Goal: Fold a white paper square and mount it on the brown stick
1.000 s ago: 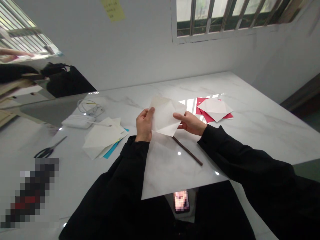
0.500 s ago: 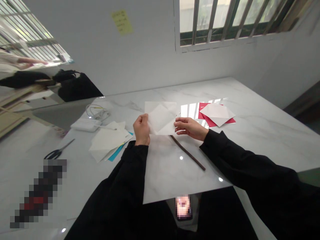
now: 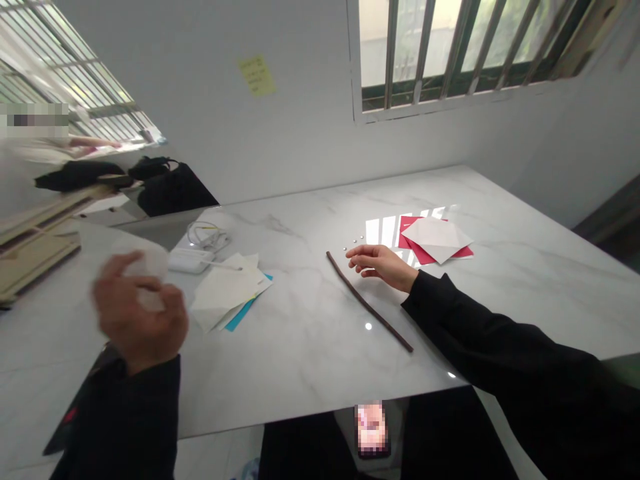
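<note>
My left hand (image 3: 140, 313) is raised over the left part of the table, blurred by motion. Its thumb and fingers are closed on a pale, thin sheet of paper (image 3: 153, 260), which shows as a smeared white patch. My right hand (image 3: 380, 265) hovers above or rests on the marble tabletop, fingers loosely curved and apart, holding nothing. A few tiny shiny beads (image 3: 355, 241) lie just beyond its fingertips. Beside it, a thin dark brown stick (image 3: 369, 307) lies slantwise on the table.
White papers with a blue sheet (image 3: 241, 315) lie left of centre, by a white power strip (image 3: 190, 261) and cable. Red and white paper (image 3: 436, 240) lies at right. A phone (image 3: 371, 430) is at my lap. A co-worker's arm (image 3: 93, 143) shows far left.
My left hand has swung left with the paper, away from my right hand, which has let go of it. The beads and the stick's upper end are now uncovered.
</note>
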Demonstrator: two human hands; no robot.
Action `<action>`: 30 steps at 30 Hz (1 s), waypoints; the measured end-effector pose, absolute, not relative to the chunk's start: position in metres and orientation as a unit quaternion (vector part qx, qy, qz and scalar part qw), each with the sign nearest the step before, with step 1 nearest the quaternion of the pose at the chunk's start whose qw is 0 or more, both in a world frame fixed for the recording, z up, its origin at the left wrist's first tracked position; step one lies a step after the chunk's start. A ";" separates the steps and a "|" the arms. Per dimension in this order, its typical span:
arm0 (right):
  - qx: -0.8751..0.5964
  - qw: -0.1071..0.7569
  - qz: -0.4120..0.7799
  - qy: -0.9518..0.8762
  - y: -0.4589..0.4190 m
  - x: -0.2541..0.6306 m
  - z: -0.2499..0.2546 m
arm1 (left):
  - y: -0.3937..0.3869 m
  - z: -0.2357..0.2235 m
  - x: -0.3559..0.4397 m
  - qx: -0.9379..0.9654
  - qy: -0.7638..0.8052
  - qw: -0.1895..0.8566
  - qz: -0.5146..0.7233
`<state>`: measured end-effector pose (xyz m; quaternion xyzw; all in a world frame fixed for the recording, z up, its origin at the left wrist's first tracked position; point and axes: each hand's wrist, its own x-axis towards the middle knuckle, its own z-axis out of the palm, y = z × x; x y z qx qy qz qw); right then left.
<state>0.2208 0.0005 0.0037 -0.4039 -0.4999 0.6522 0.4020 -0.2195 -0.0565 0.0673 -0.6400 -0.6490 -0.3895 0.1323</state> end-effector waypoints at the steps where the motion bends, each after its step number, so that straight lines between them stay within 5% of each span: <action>1: -0.410 0.402 0.631 -0.521 0.002 0.221 0.002 | -0.057 0.054 -0.215 -0.676 -0.639 0.113 -0.348; 5: -0.446 0.393 0.416 -0.688 0.006 0.221 -0.008 | -0.050 0.003 -0.211 -0.749 -0.636 -0.081 -0.168; 16: -0.566 0.318 0.047 -0.759 0.038 0.263 -0.012 | -0.031 0.000 -0.212 -0.754 -0.639 -0.085 -0.130; 25: -0.757 0.171 0.034 -0.629 0.051 0.303 -0.018 | -0.005 0.020 -0.188 -0.782 -0.605 0.001 -0.150; 30: -0.769 0.128 0.079 -0.621 0.050 0.302 -0.021 | 0.021 0.053 -0.222 -0.762 -0.635 0.120 -0.040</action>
